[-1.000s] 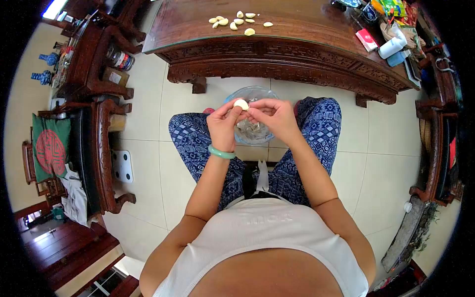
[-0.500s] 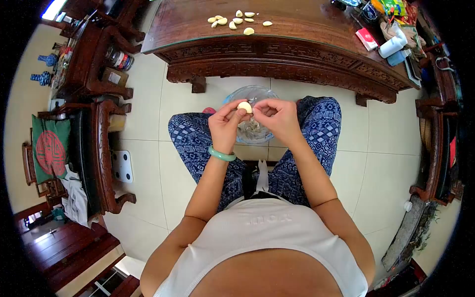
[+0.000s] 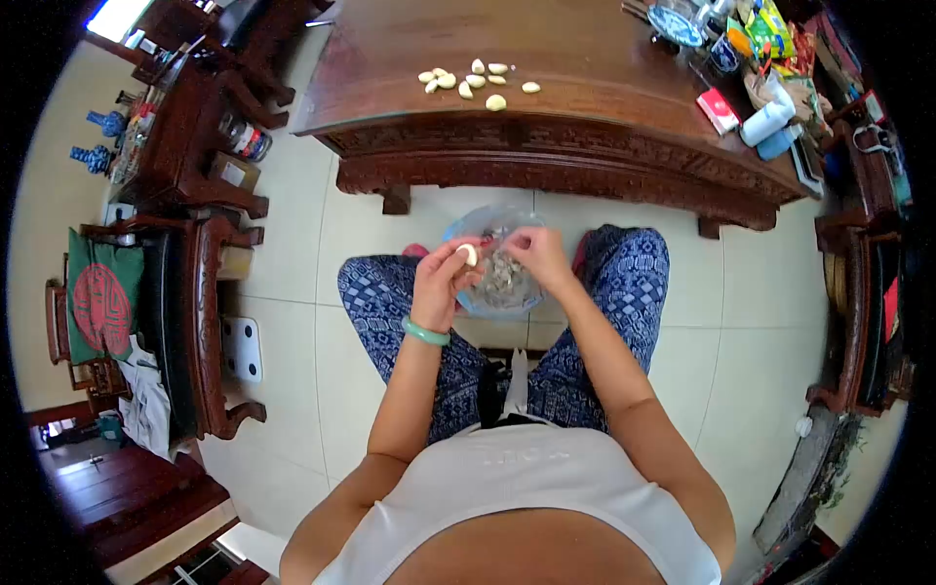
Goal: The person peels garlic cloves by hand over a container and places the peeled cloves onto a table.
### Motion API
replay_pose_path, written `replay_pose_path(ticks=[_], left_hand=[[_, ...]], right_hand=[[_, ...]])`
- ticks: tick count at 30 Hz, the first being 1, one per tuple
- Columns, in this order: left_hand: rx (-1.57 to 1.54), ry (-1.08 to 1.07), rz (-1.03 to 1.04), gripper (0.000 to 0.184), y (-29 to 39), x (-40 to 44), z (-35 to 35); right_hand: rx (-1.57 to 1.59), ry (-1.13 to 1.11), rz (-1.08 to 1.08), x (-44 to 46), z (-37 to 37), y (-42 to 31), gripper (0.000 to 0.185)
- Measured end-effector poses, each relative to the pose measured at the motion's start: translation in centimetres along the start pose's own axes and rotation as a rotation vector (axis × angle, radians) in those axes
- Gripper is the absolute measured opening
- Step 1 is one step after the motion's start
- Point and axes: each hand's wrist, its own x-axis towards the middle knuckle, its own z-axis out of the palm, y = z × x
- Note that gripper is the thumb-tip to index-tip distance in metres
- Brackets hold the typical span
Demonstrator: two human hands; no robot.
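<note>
A pale peeled garlic clove point(image 3: 469, 254) is pinched between the thumb and fingers of my left hand point(image 3: 436, 285), which wears a green bangle. My right hand point(image 3: 542, 257) is a little to the right, apart from the clove, with thumb and fingertips pressed together; whatever they pinch is too small to make out. Below both hands, on the floor between my knees, stands a round see-through tub point(image 3: 465, 304) with papery garlic skins point(image 3: 502, 277) in it. Several peeled garlic cloves point(image 3: 475, 81) lie loose on the wooden table ahead.
The carved dark wood table point(image 3: 409, 58) crosses in front of my knees. At its right end are a red and white box point(image 3: 718, 111), a white bottle point(image 3: 767, 124) and a blue-patterned plate point(image 3: 676, 26). A white scale point(image 3: 242, 349) rests on the floor to the left.
My right hand has moved away from the clove, out to the right over the tub. My left hand has tilted the clove and kept hold of it. The camera view has shifted slightly.
</note>
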Motion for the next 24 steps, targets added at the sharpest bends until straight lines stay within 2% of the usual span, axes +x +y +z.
replay_pose_path(ticks=[1, 3, 4, 5, 7, 8, 9, 11, 12, 13, 15, 17, 18, 19, 21, 23, 24], left_hand=[[-0.049, -0.024, 0.001, 0.02, -0.2, 0.2, -0.6], [-0.222, -0.073, 0.001, 0.019, -1.3, 1.0, -2.2], [-0.256, 0.058, -0.045, 0.016, -1.0, 1.0, -1.6], [-0.257, 0.05, -0.035, 0.016, -0.8, 1.6, -2.0], [-0.203, 0.05, 0.074, 0.015, -0.2, 2.7, -2.5], [-0.206, 0.17, 0.151, 0.014, 0.0, 3.8, -2.4], [-0.186, 0.145, 0.256, 0.013, 1.0, 5.1, -2.6], [-0.357, 0.149, 0.314, 0.015, 2.7, 8.0, -2.5], [-0.362, 0.147, 0.314, 0.015, 2.7, 9.9, -3.3], [-0.534, 0.039, 0.171, 0.016, 2.0, 12.2, -4.5], [-0.829, -0.118, -0.161, 0.025, 1.9, 15.0, -4.0], [-0.82, -0.247, -0.371, 0.037, 1.6, 16.0, -1.9], [-0.827, -0.188, -0.45, 0.041, 1.9, 16.3, -0.4], [-0.833, -0.13, -0.527, 0.045, 2.2, 16.8, 0.7], [-0.854, -0.201, -0.513, 0.045, 2.6, 18.1, 1.3], [-0.74, -0.266, -0.44, 0.045, 3.7, 18.9, 1.9], [-0.751, -0.24, -0.439, 0.049, 4.7, 19.0, 2.2]], right_hand=[[-0.151, -0.024, 0.01, 0.3, 1.0, 1.9, 0.012], [-0.189, -0.052, 0.037, 0.3, 2.4, 4.3, 0.015], [-0.227, -0.084, 0.093, 0.2, 2.9, 5.0, 0.02], [-0.231, -0.078, 0.082, 0.2, 3.3, 5.5, 0.02], [-0.518, 0.084, -0.161, 0.6, 3.2, 4.6, 0.026], [-0.385, 0.028, -0.14, 1.3, 2.5, 4.4, 0.028], [-0.392, 0.033, -0.146, 2.2, 1.1, 1.8, 0.028], [-0.203, 0.233, -0.413, 4.0, -1.8, -3.7, 0.029], [-0.233, 0.275, -0.492, 5.2, -3.4, -5.8, 0.033], [-0.263, 0.317, -0.571, 6.7, -4.9, -7.6, 0.039], [-0.409, 0.336, -0.634, 9.6, -7.3, -10.3, 0.069], [-0.563, 0.254, -0.572, 12.6, -8.1, -10.6, 0.099], [-0.622, 0.171, -0.536, 14.1, -8.1, -10.1, 0.111], [-0.637, 0.12, -0.518, 15.6, -7.7, -9.6, 0.112], [-0.713, 0.064, -0.491, 17.8, -6.9, -9.1, 0.113], [-0.708, 0.008, -0.534, 19.9, -5.8, -8.8, 0.113], [-0.716, -0.044, -0.517, 20.8, -5.4, -9.3, 0.113]])
